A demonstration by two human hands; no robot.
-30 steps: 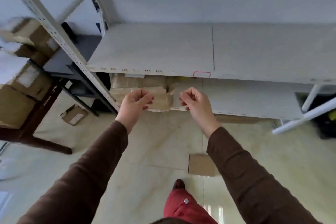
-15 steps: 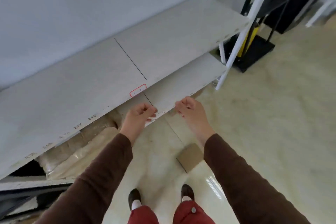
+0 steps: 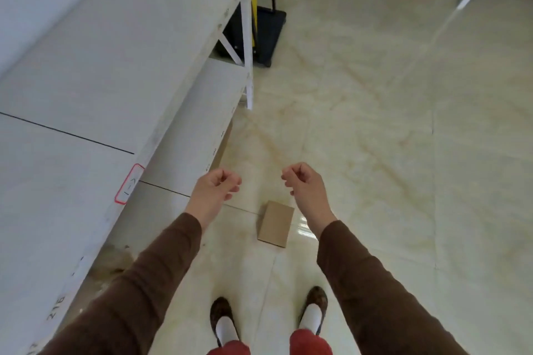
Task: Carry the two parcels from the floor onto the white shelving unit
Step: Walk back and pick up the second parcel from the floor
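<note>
One brown parcel (image 3: 275,223) lies flat on the glossy tiled floor (image 3: 375,124), just ahead of the person's shoes and between the two outstretched forearms. Left hand (image 3: 215,186), at 10 o'clock from the parcel, is curled into a loose fist holding nothing. Right hand (image 3: 302,181), at 1 o'clock, is likewise curled and empty. White shelving unit (image 3: 86,66) stands at 9 o'clock, its boards bare where visible.
</note>
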